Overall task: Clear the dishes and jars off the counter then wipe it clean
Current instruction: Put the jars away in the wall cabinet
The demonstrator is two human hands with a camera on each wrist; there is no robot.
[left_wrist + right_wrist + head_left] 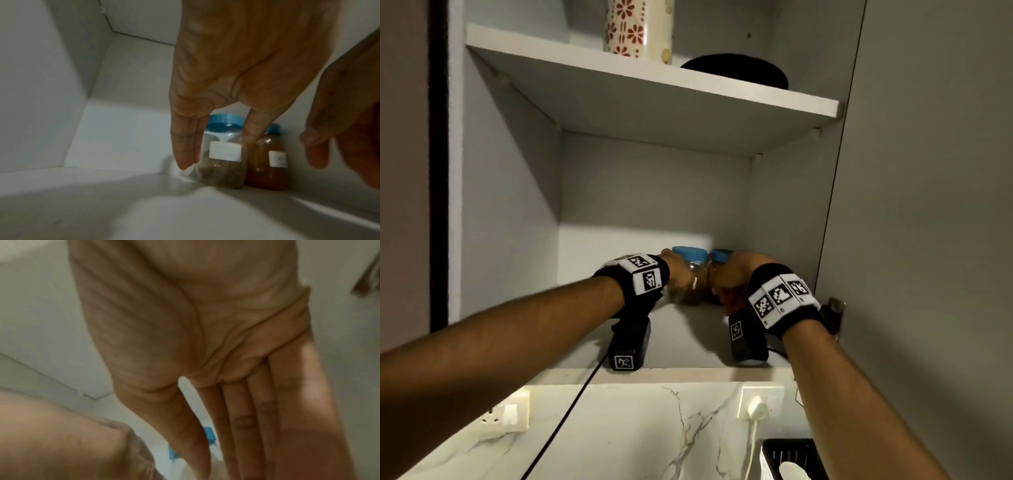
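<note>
- Fingers (pixel 185 146) of the left hand (pixel 236 65) point straight down and lie relaxed, little and ring finger pressed together, one finger apart from them; they frame the clear plastic jar with a blue screw lid and brown contents (pixel 223 154), and whether they touch it cannot be told.
- Fingers (pixel 242 418) of the right hand (pixel 195 329) are straight and side by side, the thumb spread off toward 7 o'clock; they grip nothing.
- Both forearms reach up into the open white cupboard, wrists level over its lower shelf (pixel 688 335), each wearing a black band with square printed markers.
- From the head, the hands hide most of the two jars, which stand at the back of that shelf, the brown one at 9 o'clock of the orange-filled blue-lidded jar (pixel 267 162).
- Only the left wrist view shows both jars upright, touching or nearly so, each with a white label.
- In the blurred right wrist view just slivers of blue lid show between thumb and fingers.
- Only the head view shows the upper shelf, with a cream canister with red flowers (pixel 638 27) and a black round dish (pixel 736 70).
</note>
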